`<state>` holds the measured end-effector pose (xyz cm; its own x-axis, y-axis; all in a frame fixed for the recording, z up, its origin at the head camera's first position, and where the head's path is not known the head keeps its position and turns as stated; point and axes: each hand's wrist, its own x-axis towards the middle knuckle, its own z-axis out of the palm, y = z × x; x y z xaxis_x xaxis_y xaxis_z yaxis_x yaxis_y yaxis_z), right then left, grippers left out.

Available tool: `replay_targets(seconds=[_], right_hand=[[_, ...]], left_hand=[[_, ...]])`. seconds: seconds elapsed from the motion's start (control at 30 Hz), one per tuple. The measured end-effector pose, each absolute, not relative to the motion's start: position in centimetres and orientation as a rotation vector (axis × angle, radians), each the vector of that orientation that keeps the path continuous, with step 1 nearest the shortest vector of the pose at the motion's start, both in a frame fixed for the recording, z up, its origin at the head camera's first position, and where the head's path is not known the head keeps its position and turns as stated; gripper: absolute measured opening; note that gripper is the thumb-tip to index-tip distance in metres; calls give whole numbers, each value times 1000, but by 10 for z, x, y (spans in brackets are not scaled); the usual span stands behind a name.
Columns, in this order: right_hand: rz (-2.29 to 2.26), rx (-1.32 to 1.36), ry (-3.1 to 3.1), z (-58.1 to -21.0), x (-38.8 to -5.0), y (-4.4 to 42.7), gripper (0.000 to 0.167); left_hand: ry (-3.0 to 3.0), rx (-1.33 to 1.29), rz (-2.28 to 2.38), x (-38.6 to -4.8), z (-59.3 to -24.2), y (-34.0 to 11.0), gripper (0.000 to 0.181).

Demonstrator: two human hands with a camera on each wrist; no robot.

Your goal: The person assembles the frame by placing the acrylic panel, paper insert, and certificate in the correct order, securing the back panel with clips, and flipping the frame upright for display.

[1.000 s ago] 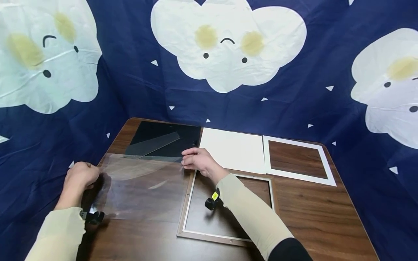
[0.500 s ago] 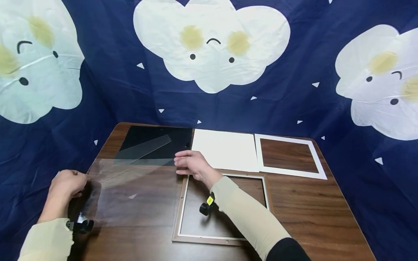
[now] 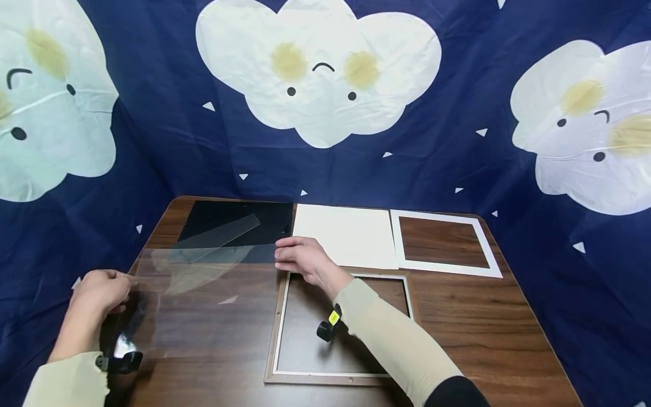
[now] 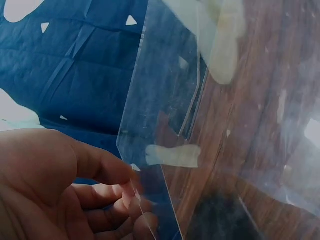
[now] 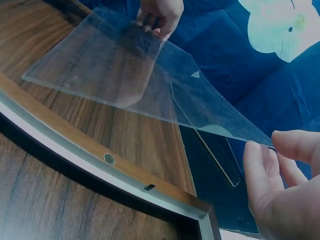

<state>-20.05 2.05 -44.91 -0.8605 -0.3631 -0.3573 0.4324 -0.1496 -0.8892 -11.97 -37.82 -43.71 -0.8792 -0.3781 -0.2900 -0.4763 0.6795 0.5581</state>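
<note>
A person's left hand [image 3: 103, 291] and right hand [image 3: 305, 258] are pinching a clear sheet [image 3: 203, 322] at opposite sides, between thumb and fingers, and are holding it above a wooden table [image 3: 468, 316], just beside a rectangular frame [image 3: 325, 377].

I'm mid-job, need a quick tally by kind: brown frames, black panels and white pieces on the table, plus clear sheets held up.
Brown frame: 1
Black panel: 1
White pieces: 2, the plain white sheet and the open white border
Clear sheet held up: 1
Total: 5
</note>
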Motion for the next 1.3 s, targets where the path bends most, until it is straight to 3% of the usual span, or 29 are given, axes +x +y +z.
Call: replay_targets(seconds=[0.27,0.87,1.3], right_hand=[[-2019,60,1698,-441,-195,36,38],[-2075,76,1797,-429,-188,86,54],[-2056,138,1875,-441,-173,133,60]], left_hand=[[2651,-665,1144,-122,-442,-370,30],[2608,-418,1396,-127,-447,-324,31],[2507,-277,1498,-131,-457,-284,32]])
